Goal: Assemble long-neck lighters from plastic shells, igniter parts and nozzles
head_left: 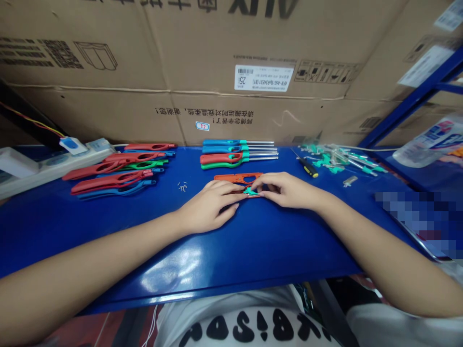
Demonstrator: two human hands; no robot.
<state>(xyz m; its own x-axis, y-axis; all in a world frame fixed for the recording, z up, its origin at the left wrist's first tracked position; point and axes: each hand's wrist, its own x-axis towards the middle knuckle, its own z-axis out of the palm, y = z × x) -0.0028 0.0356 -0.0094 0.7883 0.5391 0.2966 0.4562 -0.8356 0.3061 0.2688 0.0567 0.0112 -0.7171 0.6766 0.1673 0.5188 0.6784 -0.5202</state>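
Note:
In the middle of the blue table, my left hand (pixel 213 205) lies over the near half of an orange lighter casing, its fingers closed on that part and covering most of it. From the other side, my right hand (pixel 284 190) pinches at a small green lighter piece (pixel 250 191) set in that half. A second orange lighter casing half (pixel 227 178) rests just behind, with a finger opening in its handle. Several tiny metal screws (pixel 182 186) are scattered left of my left hand.
Red, blue and green lighter casings (pixel 108 183) are piled at left beside a white power strip (pixel 47 171). Assembled lighters (pixel 220 159) lie at the back. A screwdriver (pixel 306 166) and green-ended metal tubes (pixel 343 159) lie at right. A cardboard box (pixel 202 101) stands behind.

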